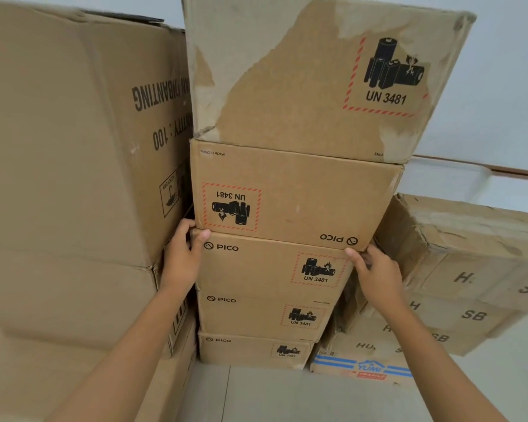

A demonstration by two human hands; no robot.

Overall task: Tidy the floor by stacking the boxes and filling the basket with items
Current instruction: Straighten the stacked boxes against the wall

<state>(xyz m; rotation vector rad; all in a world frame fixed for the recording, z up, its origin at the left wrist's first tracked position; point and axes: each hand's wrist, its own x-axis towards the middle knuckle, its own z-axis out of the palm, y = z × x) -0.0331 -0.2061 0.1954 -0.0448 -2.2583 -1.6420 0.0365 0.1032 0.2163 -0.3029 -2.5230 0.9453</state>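
Already the head view shows a tall column of five brown cardboard boxes, and stacking looks well advanced. Taking the upside-down PICO-marked brown cardboard box, fourth from the floor, as landmark: the left hand curls round its lower left corner, the right hand grips its lower right corner. Above it sits a torn, scuffed brown carton; below it, three more PICO boxes. No basket shows, so filling it seemingly remains.

Both hands raised (fingers curled)
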